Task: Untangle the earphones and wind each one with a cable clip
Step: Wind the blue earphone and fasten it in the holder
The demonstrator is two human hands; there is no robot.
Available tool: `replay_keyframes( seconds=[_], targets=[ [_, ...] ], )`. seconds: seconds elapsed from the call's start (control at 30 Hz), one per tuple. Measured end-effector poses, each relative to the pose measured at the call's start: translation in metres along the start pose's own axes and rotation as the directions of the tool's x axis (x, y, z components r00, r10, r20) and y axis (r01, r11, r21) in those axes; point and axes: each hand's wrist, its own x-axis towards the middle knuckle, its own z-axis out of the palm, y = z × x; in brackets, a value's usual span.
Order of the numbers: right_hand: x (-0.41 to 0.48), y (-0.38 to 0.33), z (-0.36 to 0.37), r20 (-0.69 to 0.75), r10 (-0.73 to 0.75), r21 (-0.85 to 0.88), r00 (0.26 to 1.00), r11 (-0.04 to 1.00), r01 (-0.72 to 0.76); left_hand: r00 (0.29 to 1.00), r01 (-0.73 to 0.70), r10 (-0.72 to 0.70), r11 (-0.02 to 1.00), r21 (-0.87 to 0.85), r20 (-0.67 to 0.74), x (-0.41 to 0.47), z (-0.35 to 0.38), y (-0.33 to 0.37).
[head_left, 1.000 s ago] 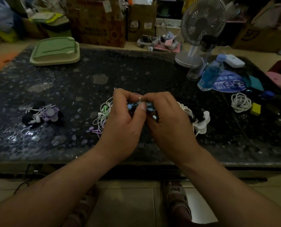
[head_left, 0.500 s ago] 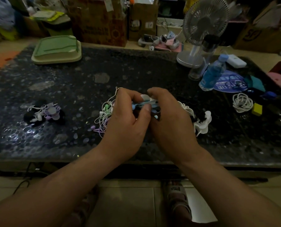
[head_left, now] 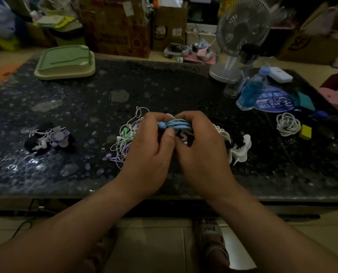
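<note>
The dark speckled tabletop (head_left: 164,91) fills most of the view. A desk fan (head_left: 241,26) stands at one o'clock and a green lidded box (head_left: 64,61) at eleven. Near the front edge, at the centre, the left hand (head_left: 150,152) and right hand (head_left: 201,152) meet. Both are curled and together pinch a wound blue earphone (head_left: 177,124), held just above the surface. A pale curved piece shows beneath the coil and is probably its cable clip, though the fingers hide most of it.

A loose tangle of earphones (head_left: 124,138) in green, purple and white lies at nine o'clock, just beside the left hand. Further out in the same direction sit the finished bundles (head_left: 51,137). At three o'clock, touching the right hand, is a heap of white cable clips (head_left: 239,148).

The main risk is the coil springing open. It is held only by fingertip pressure, so if either grip loosens before the clip closes, the loops could slacken and drop. Falling towards nine o'clock, they could catch in the unsorted tangle and knot again. Squeezing the clip shut over an earbud could also nip the thin cable.
</note>
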Motion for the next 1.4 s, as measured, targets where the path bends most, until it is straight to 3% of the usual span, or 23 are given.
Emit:
replay_keyframes(
  seconds=[0.13, 0.27, 0.4, 0.47, 0.63, 0.87, 1.0, 1.17, 1.3, 1.4],
  targets=[
    [0.002, 0.002, -0.002, 0.034, 0.033, 0.099, 0.999, 0.994, -0.036, 0.997, 0.081, -0.081, 0.991, -0.106, 0.001, 0.005, -0.005, 0.006],
    [0.009, 0.004, -0.012, 0.148, 0.094, 0.179, 0.984, 0.976, -0.12, 0.948, 0.315, -0.305, 0.858, -0.406, 0.09, 0.011, -0.011, 0.012],
    [0.012, -0.002, -0.018, 0.234, 0.122, 0.261, 0.964, 0.948, -0.184, 0.912, 0.406, -0.38, 0.777, -0.481, 0.154, 0.014, -0.013, 0.008],
    [0.015, -0.001, -0.019, 0.29, 0.179, 0.29, 0.94, 0.92, -0.265, 0.906, 0.42, -0.389, 0.766, -0.486, 0.168, 0.014, -0.012, 0.007],
    [0.022, 0.01, -0.022, 0.376, 0.269, 0.103, 0.887, 0.939, -0.329, 0.924, 0.383, -0.36, 0.876, -0.295, 0.131, 0.012, -0.01, 0.002],
    [0.026, 0.011, -0.029, 0.516, 0.307, -0.2, 0.8, 0.951, -0.236, 0.793, 0.52, -0.406, 0.84, -0.156, 0.454, 0.015, -0.01, -0.012],
    [0.028, 0.011, -0.031, 0.542, 0.362, -0.204, 0.759, 0.932, -0.299, 0.753, 0.494, -0.397, 0.868, -0.053, 0.524, 0.01, -0.009, -0.015],
    [0.028, 0.003, -0.031, 0.556, 0.337, -0.224, 0.759, 0.941, -0.254, 0.732, 0.575, -0.42, 0.803, -0.157, 0.536, 0.012, -0.005, -0.018],
    [0.027, 0.007, -0.024, 0.514, 0.435, -0.088, 0.739, 0.884, -0.459, 0.717, 0.666, -0.473, 0.68, -0.305, 0.513, 0.013, 0.001, -0.02],
    [0.029, 0.012, -0.022, 0.394, 0.483, 0.047, 0.782, 0.839, -0.542, 0.719, 0.694, -0.541, 0.571, -0.438, 0.436, 0.017, 0.003, -0.02]
  ],
)
